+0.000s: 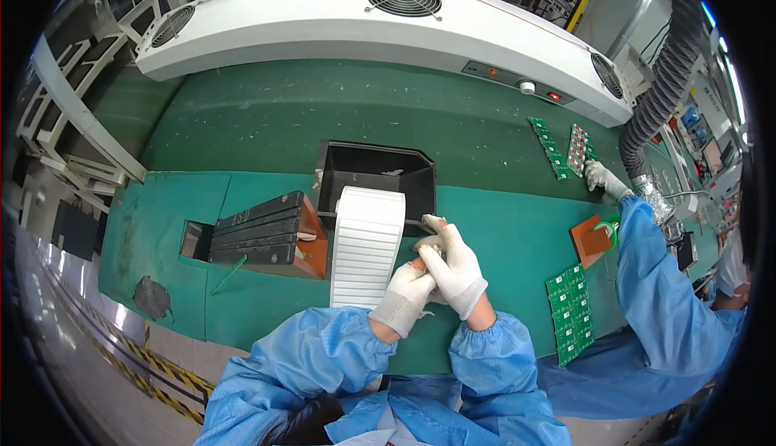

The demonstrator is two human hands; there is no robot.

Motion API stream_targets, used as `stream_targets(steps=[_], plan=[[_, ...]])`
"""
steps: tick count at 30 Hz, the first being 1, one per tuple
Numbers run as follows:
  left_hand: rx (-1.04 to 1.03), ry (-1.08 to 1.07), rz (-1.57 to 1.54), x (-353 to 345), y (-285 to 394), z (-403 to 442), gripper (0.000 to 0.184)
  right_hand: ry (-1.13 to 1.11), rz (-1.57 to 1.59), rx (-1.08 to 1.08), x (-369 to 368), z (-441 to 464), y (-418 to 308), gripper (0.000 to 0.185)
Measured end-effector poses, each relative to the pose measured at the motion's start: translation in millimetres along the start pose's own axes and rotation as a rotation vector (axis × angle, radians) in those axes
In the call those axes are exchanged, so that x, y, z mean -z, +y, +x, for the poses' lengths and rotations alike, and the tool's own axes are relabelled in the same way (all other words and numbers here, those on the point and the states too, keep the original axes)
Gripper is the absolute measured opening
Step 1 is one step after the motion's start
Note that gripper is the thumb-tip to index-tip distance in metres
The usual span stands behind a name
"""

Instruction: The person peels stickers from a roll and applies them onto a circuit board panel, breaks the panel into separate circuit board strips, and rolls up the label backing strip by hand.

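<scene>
As my white-gloved left hand and right hand touch, grip unclear, my blue cloth sleeve could drag the white ribbed strip.

Looks forward and steeply down from the head, close above the blue sleeves, with the left hand and right hand near the middle. Faces across the green counter to the white fan unit farther off. Spreads very wide, bending straight edges, darkening at the corners. Catches a co-worker's sleeve at right.
</scene>
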State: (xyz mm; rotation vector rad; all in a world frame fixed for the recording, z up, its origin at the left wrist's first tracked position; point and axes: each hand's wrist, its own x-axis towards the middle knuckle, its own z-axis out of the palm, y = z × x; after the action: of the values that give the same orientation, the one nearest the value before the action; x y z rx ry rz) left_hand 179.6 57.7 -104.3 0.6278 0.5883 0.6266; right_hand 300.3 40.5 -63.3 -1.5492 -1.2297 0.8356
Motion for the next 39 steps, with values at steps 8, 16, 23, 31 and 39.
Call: stream_targets(steps=[8,16,23,31,39], plan=[[-0.022,-0.001,-0.003,-4,2,-2,0.036,0.007,-0.023,-0.001,0,-1,-1,0.053],[-0.01,0.001,0.07,-1,2,0,0.036,-0.045,-0.024,-0.06,4,-2,-14,0.054],[-0.038,-0.036,-0.037,0,-1,3,0.039,0.048,-0.177,-0.037,3,-3,-17,0.061],[-0.218,-0.08,0.25,-27,44,-19,0.031,0.349,-0.152,0.105,28,-11,-38,0.055],[-0.395,-0.299,0.152,-98,148,-155,0.025,-0.098,0.75,0.715,69,-99,-177,0.032]])
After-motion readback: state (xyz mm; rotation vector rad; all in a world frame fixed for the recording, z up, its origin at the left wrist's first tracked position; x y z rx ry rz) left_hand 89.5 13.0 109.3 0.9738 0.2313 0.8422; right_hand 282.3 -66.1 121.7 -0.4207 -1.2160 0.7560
